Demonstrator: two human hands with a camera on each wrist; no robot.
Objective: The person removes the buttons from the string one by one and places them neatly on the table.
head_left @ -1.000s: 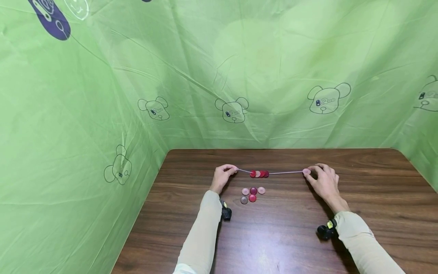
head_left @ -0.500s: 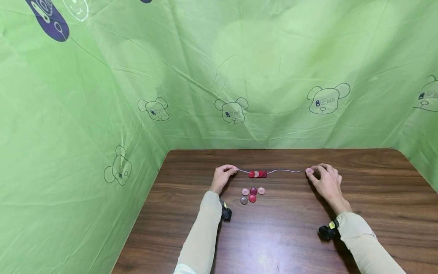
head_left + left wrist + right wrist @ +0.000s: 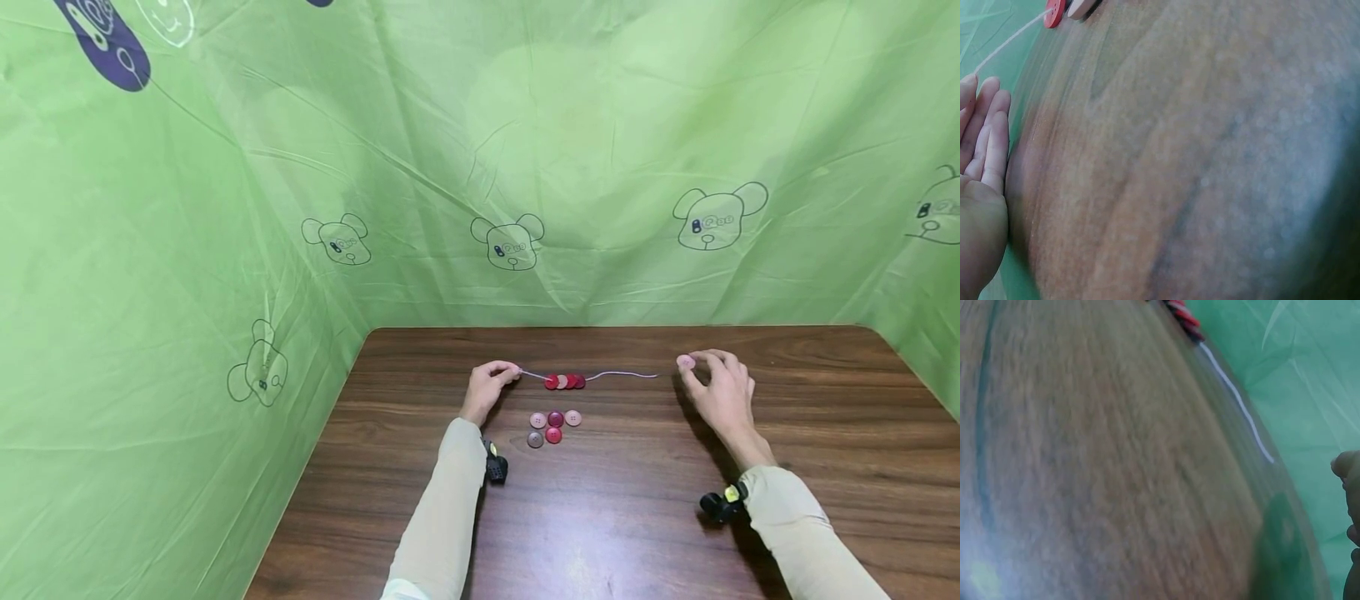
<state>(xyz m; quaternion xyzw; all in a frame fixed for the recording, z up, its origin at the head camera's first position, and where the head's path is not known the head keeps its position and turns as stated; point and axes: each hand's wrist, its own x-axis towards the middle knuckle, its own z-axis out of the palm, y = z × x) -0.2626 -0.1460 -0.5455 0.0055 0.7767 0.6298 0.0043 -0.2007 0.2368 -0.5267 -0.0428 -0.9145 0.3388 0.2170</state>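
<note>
My left hand (image 3: 487, 392) pinches the left end of a thin pale string (image 3: 622, 373) near the back of the table. Strung side by side on it are several buttons (image 3: 572, 381) in red, pink and dark red. In the left wrist view, the string (image 3: 1013, 41) runs from my fingertips to a red button (image 3: 1054, 14). To the right, my right hand (image 3: 722, 398) holds a pink button (image 3: 686, 362) between thumb and fingers, apart from the string's free end. That loose tail of string (image 3: 1239, 400) curves over the wood in the right wrist view.
Loose buttons lie in two rows in front of the string: a pink button (image 3: 573, 417), a dark red button (image 3: 555, 418), a grey-brown button (image 3: 535, 439), a red one and another pink one. A green printed sheet (image 3: 600, 275) hangs behind the brown table (image 3: 600, 500).
The string was taut up to the pink button at my right fingertips; its right end now lies slack. My right hand has moved right and back with the button. My left hand stays put.
</note>
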